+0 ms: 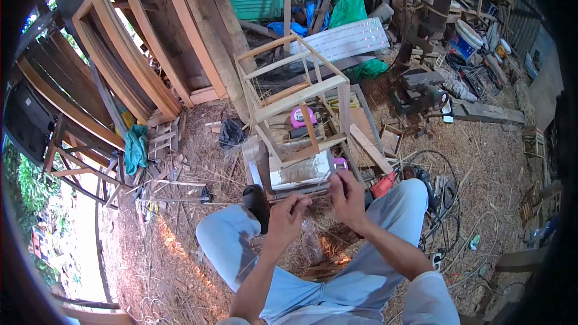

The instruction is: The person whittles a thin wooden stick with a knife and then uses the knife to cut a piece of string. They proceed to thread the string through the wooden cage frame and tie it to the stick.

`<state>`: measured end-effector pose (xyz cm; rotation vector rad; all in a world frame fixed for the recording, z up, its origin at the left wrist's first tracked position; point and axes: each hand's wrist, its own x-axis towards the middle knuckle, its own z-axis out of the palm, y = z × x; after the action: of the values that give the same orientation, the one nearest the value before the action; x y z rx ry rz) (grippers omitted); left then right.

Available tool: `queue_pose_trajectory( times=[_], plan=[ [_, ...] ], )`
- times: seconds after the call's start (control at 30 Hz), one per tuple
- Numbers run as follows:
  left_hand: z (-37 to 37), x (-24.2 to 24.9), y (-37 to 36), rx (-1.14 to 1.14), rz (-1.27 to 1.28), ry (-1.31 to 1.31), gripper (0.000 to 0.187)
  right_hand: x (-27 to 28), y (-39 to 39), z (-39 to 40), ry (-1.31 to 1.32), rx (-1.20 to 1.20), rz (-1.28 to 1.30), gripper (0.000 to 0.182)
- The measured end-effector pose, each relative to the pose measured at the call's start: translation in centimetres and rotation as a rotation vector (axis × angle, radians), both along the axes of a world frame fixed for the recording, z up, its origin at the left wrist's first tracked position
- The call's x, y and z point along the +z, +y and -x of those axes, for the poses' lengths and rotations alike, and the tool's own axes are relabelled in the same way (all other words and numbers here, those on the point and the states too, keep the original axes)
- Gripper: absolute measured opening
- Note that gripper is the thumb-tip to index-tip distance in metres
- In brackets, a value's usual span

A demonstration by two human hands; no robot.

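Observation:
My left hand (289, 212) is closed in a pinch between my knees; what its fingertips hold, if anything, is too small to name. Slightly higher, my right hand (347, 200) is also pinched closed, and I cannot make out what lies in its fingers. The hands are apart, in front of a low work surface with a pale, worn board (302, 172) on it. Beyond them stands a small light-wood frame (301, 95) with slim legs and crossbars. A pink tape measure (303, 117) shows through the frame, and another pink item (340, 163) sits by my right fingers.
A red-bodied tool (383, 185) and black cable (459, 207) lie beside my right knee. Large wooden frames (123, 60) lean at the left. Green sheeting (255, 2) and patterned white panels (343, 41) are at the back. Shavings cover the ground (174, 235).

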<state>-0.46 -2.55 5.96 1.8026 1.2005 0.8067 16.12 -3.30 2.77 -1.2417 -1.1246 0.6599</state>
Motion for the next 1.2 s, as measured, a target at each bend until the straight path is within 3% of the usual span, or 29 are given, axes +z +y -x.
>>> queue_pose_trajectory(
  times=[0.07, 0.13, 0.2, 0.27, 0.37, 0.4, 0.47, 0.53, 0.6, 0.7, 0.87, 0.97, 1.0, 1.07, 1.13, 1.2],
  plan=[
    [-0.8, 0.2, 0.1, 0.009, -0.065, 0.0, 0.017, -1.2, -0.9, 0.8, -0.147, 0.094, -0.038, 0.012],
    [-0.5, -0.5, 0.6, 0.052, 0.094, -0.084, 0.015, -0.7, -1.1, 1.3, -0.242, 0.151, 0.024, 0.013],
    [0.1, -0.3, 0.2, 0.034, 0.065, -0.032, 0.013, 0.6, -0.3, 0.2, -0.092, 0.024, 0.008, 0.013],
    [-0.5, 0.2, 0.2, 0.028, 0.002, 0.092, 0.012, 0.3, -1.3, 1.0, -0.22, 0.132, 0.087, 0.014],
    [-0.5, 0.0, 0.5, 0.028, -0.039, 0.045, 0.013, 0.2, -1.0, 0.8, -0.259, 0.142, -0.011, 0.015],
    [-0.3, -0.2, 0.2, 0.025, -0.035, 0.02, 0.014, 0.0, -1.0, 0.8, -0.25, 0.141, -0.008, 0.015],
    [-0.1, 0.1, 0.2, 0.034, 0.009, 0.082, 0.015, -0.1, -0.3, 0.0, 0.021, 0.146, 0.113, 0.016],
    [-0.2, 0.4, 0.2, 0.026, -0.038, 0.078, 0.015, 0.1, 0.3, -0.8, 0.059, 0.119, 0.085, 0.016],
    [-0.3, 0.3, 0.3, 0.01, -0.054, 0.058, 0.015, 1.0, 0.0, -1.3, -0.076, 0.014, 0.032, 0.017],
    [-0.6, -0.2, 0.3, 0.028, -0.05, 0.007, 0.013, 0.1, -1.0, 1.1, -0.234, 0.092, 0.011, 0.016],
    [-0.3, 0.1, 0.3, 0.0, -0.125, 0.012, 0.013, 1.0, -1.0, 0.2, -0.097, 0.049, 0.104, 0.013],
    [-1.2, 0.5, 0.5, 0.032, -0.058, -0.01, 0.015, -0.2, -1.1, 1.3, -0.321, 0.1, -0.066, 0.013],
    [-1.2, 0.6, 0.7, 0.027, -0.065, -0.008, 0.015, 0.3, -0.5, 0.5, -0.32, 0.094, -0.072, 0.013],
    [-0.6, 0.5, 0.4, 0.011, -0.075, 0.007, 0.016, 0.9, 0.0, -0.8, -0.068, 0.01, 0.05, 0.01],
    [-0.7, 0.2, 0.5, 0.027, -0.084, 0.003, 0.016, 0.1, -1.1, -0.1, -0.143, 0.067, 0.101, 0.009],
    [-1.0, 0.7, 0.8, 0.064, 0.021, 0.017, 0.016, -0.1, -1.5, 1.5, -0.323, 0.123, -0.044, 0.01]
  ],
)
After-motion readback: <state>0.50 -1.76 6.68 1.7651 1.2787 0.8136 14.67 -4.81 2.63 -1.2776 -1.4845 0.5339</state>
